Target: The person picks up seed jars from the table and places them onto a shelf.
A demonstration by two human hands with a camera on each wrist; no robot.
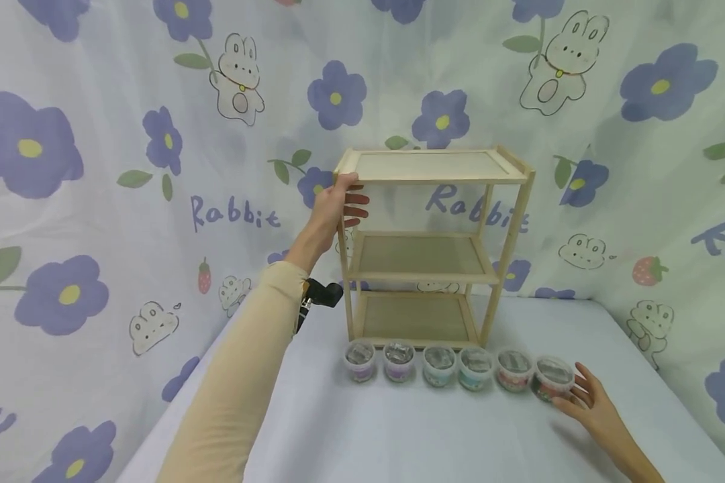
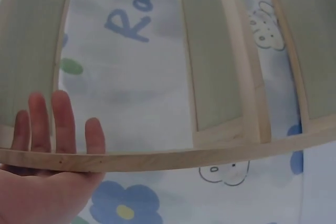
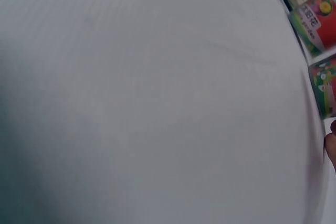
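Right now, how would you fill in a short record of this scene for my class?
Furniture: wooden rack, three tiers, standing on the white surface
Tubs: six in a row before the rack; left to right, two purple, two teal, two red
Left hand: holds the rack's left front post
Right hand: at the rightmost tub, contact unclear
Backdrop: cloth printed with flowers and rabbits

Free tabletop (image 1: 423, 436) before the six tubs (image 1: 474, 367), wooden rack (image 1: 423, 258) just behind.
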